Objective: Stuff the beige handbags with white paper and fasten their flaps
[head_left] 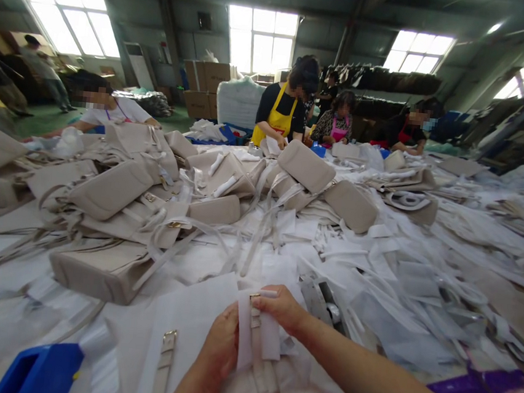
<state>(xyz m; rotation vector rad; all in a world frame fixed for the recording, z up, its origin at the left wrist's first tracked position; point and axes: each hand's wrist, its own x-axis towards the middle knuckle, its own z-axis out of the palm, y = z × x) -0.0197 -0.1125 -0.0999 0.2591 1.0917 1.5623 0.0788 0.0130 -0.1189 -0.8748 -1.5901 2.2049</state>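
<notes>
Close in front of me, a beige handbag [243,392] has a buckled strap [255,332] with a gold-coloured buckle at its upper end. A white foam sheet [269,338] lies behind that strap. My left hand [219,347] is closed on the sheet's left edge, its fingertips partly hidden. With thumb and fingers, my right hand [282,310] pinches the strap's buckle end together with the top of the sheet. To the left, a second buckled strap [165,360] rests on a larger white sheet [195,307].
Beige bags [109,188] are heaped across the table's far side. Loose white wrapping [400,296] covers the right. A blue tape dispenser-like object [41,370] stands front left, something purple [479,390] front right. Several co-workers, one in a yellow apron [282,112], are across the table.
</notes>
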